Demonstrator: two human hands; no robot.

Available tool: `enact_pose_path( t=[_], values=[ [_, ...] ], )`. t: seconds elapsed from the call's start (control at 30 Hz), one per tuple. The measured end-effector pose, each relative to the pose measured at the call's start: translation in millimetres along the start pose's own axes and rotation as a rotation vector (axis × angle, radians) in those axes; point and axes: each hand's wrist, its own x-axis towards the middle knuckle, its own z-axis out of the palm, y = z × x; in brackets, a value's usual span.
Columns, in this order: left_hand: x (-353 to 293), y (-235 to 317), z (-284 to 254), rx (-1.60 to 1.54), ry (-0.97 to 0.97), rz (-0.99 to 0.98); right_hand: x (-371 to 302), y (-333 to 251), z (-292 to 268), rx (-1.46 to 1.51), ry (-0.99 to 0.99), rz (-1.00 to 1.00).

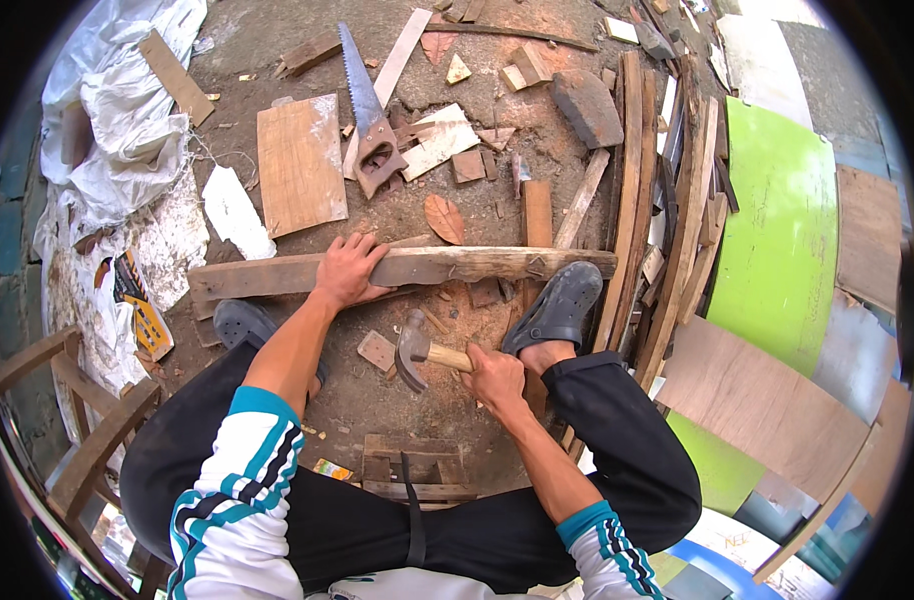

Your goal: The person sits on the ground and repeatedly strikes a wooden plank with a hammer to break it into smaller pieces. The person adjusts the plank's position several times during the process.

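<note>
A long weathered wooden beam (447,264) lies crosswise in front of me, its right end by my right clog (567,308). My left hand (351,270) is closed over the beam's left half, fingers wrapped on its far edge. Lower and to the right, my right hand (496,379) grips a claw hammer (413,350) by its light wooden handle. The hammer's metal head points left, apart from the beam on its near side. My left clog (245,322) sits near the beam's left end.
Beyond the beam lie a handsaw (369,120), a square board (302,165), a grey stone (587,108) and scattered offcuts. Long planks (632,200) run along the right, beside a green panel (777,230). White sheeting (112,130) and a wooden chair (97,430) are at left.
</note>
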Motion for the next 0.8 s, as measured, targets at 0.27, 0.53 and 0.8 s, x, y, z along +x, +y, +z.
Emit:
enact_pose_path(
  t=[0.27, 0.53, 0.8],
  values=[
    [9, -19, -6, -0.156, -0.003, -0.002, -14, -8, -6, 0.081, -0.013, 0.181],
    [12, -14, -13, -0.154, 0.031, -0.054, -11, -22, -28, 0.108, 0.143, 0.193],
    [3, -19, -4, -0.058, -0.061, -0.052, 56, -56, -75, 0.097, 0.106, -0.016]
  ],
)
